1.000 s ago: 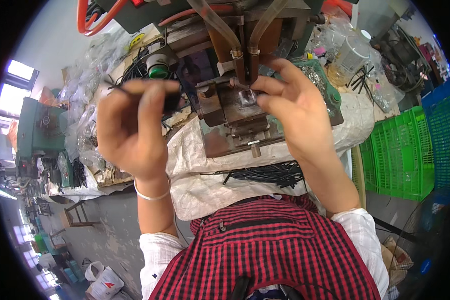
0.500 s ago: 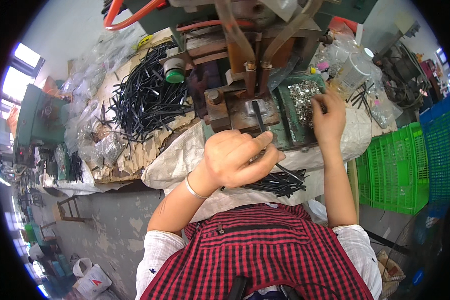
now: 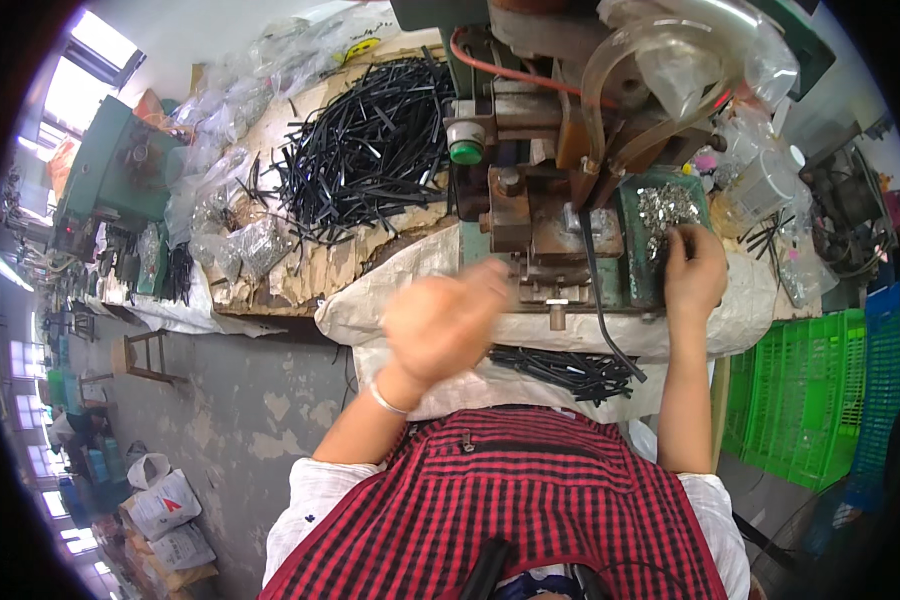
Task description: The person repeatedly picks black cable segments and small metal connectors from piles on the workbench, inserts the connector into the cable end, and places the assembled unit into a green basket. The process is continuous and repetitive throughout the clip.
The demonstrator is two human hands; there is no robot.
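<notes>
Nearest on my feed: checked red-and-black apron (image 3: 510, 490). Left hand (image 3: 445, 325), blurred, drawn leftward off the black strip (image 3: 597, 280) it had half a second ago; whether its fingers are loose or curled, I cannot tell. Said strip: upper end on the metal block of the press (image 3: 510, 225), length drooping forward past the edge, lower end over a bundle of like strips (image 3: 570, 372). Right hand (image 3: 697, 278): at the green tray (image 3: 642, 280) as before, fingers bent at the small shiny metal pieces (image 3: 667, 210); I cannot tell if any is pinched. My view has swung left, bringing the large strip pile (image 3: 370, 145) more fully in.

Surface: pale wrinkled sheet (image 3: 410, 290) under the press; worn, flaking worktop (image 3: 300, 270); clear plastic bags (image 3: 245, 95) behind.

Room: green crate (image 3: 800, 400) and blue crate (image 3: 882, 380), right; patchy grey floor (image 3: 270, 420); wooden stool (image 3: 150, 365); green machine (image 3: 120, 170); bright window (image 3: 100, 45).
</notes>
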